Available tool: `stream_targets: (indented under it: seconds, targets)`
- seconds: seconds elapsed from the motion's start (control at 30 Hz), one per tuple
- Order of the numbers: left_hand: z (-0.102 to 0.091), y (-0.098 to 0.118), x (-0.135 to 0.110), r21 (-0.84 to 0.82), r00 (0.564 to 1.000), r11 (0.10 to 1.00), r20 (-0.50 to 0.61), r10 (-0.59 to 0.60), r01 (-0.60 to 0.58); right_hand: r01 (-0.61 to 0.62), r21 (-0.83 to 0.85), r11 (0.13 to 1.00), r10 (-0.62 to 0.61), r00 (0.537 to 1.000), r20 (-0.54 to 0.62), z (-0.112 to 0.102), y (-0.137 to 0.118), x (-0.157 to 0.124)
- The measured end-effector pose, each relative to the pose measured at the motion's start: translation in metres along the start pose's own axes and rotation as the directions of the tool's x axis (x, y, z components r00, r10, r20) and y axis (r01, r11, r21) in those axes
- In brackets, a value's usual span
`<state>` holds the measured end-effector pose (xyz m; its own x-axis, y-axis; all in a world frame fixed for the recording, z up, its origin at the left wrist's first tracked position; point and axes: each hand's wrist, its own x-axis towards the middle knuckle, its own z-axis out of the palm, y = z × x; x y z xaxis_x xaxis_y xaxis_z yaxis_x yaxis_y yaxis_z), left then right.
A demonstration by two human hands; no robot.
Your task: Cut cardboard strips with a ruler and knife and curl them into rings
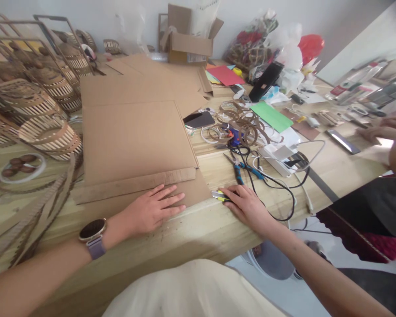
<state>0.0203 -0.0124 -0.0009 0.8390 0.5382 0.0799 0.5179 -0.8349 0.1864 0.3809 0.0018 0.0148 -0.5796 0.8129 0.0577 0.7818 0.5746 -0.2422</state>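
My left hand (150, 210) lies flat with fingers spread on a brown cardboard sheet (135, 141) at the near edge of the wooden table (198, 229). A narrow cardboard strip (132, 186) lies across the sheet just beyond the fingers. My right hand (246, 204) rests at the sheet's right corner, fingers closed over a small yellow and silver utility knife (218, 196). A watch sits on my left wrist.
Blue-handled pliers (242, 169) and black cables (277, 185) lie right of my right hand. A phone (198, 119), cardboard curls (240, 123), coloured paper (271, 116) and a cardboard box (188, 44) are farther back. Slatted wooden baskets (36, 110) crowd the left. Another person's hand (379, 132) is at far right.
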Motion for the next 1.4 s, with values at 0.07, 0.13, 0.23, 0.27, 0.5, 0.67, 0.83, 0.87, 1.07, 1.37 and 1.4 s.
stream_targets:
  seconds: [0.07,0.13,0.23,0.27,0.5,0.67,0.83,0.87,1.07,1.37,1.4]
  targets:
    - [-0.001,0.000,0.000,-0.003,1.000,1.000,0.012,-0.001,0.001,-0.001,0.004,1.000,0.001,1.000,-0.010,0.000,-0.001,0.000]
    - [-0.001,0.000,0.000,-0.007,1.000,1.000,0.018,0.003,-0.003,-0.003,0.006,1.000,0.003,1.000,-0.016,0.000,-0.001,0.000]
    - [0.000,0.000,0.000,-0.007,1.000,1.000,0.009,0.005,-0.005,-0.001,0.010,1.000,0.001,1.000,-0.001,-0.001,-0.002,0.000]
    - [0.000,0.000,-0.001,-0.006,1.000,1.000,0.004,0.005,-0.005,-0.001,0.012,1.000,0.001,1.000,0.005,-0.002,-0.002,-0.001]
    - [0.001,-0.001,-0.001,-0.003,1.000,1.000,-0.024,0.015,-0.015,-0.025,0.017,1.000,0.025,1.000,0.002,-0.004,-0.007,-0.003]
    - [-0.001,0.001,0.000,-0.029,1.000,1.000,-0.006,-0.002,0.002,-0.035,0.016,0.999,0.036,0.999,-0.018,-0.001,-0.007,-0.004]
    - [0.000,0.001,-0.001,-0.034,1.000,0.999,-0.005,-0.006,0.006,-0.048,0.014,0.999,0.048,0.998,-0.026,0.001,-0.008,-0.006]
    - [0.000,0.001,-0.001,-0.032,1.000,0.999,-0.002,-0.006,0.006,-0.052,0.009,0.999,0.052,0.998,-0.025,0.001,-0.008,-0.007]
    - [-0.001,0.002,-0.001,-0.021,1.000,1.000,0.017,-0.014,0.014,-0.068,-0.024,0.997,0.067,0.997,-0.030,0.003,-0.010,-0.011]
    - [-0.003,0.002,0.002,-0.025,0.999,0.999,0.025,-0.024,0.025,-0.052,0.013,0.999,0.053,0.998,-0.046,0.000,-0.007,-0.012]
    - [-0.003,0.002,0.002,-0.024,0.999,0.999,0.028,-0.025,0.025,-0.052,0.012,0.999,0.052,0.998,-0.047,0.000,-0.008,-0.014]
